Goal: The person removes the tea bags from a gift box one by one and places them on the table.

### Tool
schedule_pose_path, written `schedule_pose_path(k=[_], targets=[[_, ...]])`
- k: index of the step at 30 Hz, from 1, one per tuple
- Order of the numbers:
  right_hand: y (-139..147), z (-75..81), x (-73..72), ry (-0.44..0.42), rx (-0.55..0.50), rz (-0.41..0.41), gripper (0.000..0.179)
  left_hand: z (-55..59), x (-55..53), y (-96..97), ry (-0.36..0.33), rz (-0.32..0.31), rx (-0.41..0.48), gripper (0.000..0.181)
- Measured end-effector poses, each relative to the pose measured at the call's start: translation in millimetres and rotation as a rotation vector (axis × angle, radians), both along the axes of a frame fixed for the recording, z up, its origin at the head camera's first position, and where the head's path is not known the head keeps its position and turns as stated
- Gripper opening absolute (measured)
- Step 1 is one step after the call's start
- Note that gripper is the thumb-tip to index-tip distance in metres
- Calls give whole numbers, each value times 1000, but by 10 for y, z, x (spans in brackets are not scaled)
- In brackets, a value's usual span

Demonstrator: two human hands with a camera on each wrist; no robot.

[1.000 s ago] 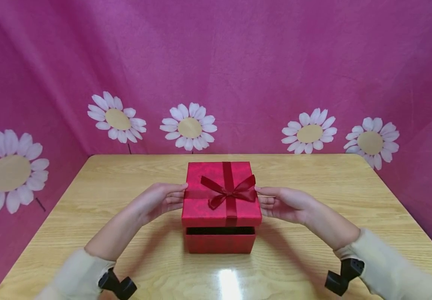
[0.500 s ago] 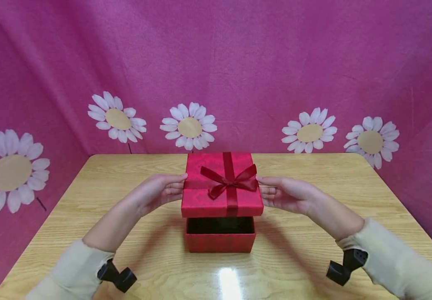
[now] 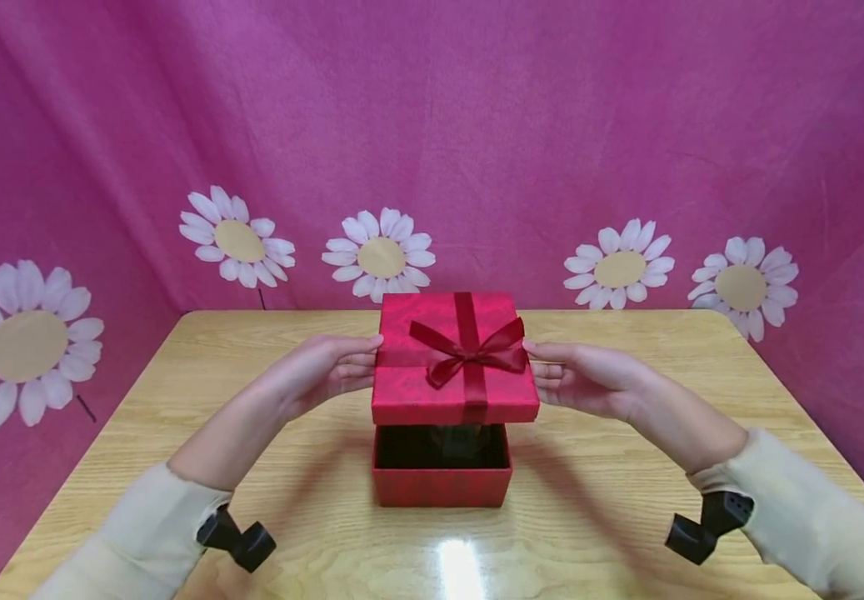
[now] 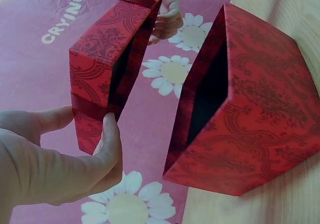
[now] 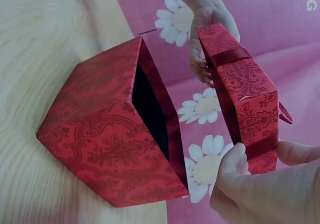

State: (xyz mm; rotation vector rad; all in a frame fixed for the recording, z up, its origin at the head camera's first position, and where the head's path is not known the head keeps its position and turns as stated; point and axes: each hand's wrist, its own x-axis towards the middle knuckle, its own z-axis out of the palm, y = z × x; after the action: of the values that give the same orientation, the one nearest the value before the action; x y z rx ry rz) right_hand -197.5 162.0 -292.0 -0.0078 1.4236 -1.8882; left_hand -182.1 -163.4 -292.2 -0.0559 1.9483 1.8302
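A red patterned gift box lid [image 3: 424,392] with a dark red ribbon bow [image 3: 469,354] is held level above the box base [image 3: 442,487]. My left hand [image 3: 330,367] pinches the lid's left side, thumb on the top edge and fingers under the rim, as the left wrist view shows. On the opposite side my right hand [image 3: 589,375] grips the lid the same way. The base stands on the table with a dark interior. Inside it, partly hidden under the lid, something dim [image 3: 461,440] shows at the right of the opening.
The light wooden table [image 3: 252,483] ends at the back against a magenta cloth [image 3: 476,125] printed with white daisies. A black wrist camera [image 3: 237,537] is on the left sleeve, another black camera [image 3: 709,529] on the right one. Light glares near the front edge.
Both hands have raised the lid from just over the base, moving it up and slightly right. More of the base's dark opening now shows. The base has not moved.
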Motion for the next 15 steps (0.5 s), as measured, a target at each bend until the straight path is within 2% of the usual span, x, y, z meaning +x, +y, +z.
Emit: schedule_pose_path(k=[6, 15], targets=[[87, 42, -8, 5, -10, -10, 14, 37, -32, 86, -4, -19, -7, 49], [329, 64, -36, 5, -26, -18, 19, 99, -77, 312, -11, -14, 19, 46]])
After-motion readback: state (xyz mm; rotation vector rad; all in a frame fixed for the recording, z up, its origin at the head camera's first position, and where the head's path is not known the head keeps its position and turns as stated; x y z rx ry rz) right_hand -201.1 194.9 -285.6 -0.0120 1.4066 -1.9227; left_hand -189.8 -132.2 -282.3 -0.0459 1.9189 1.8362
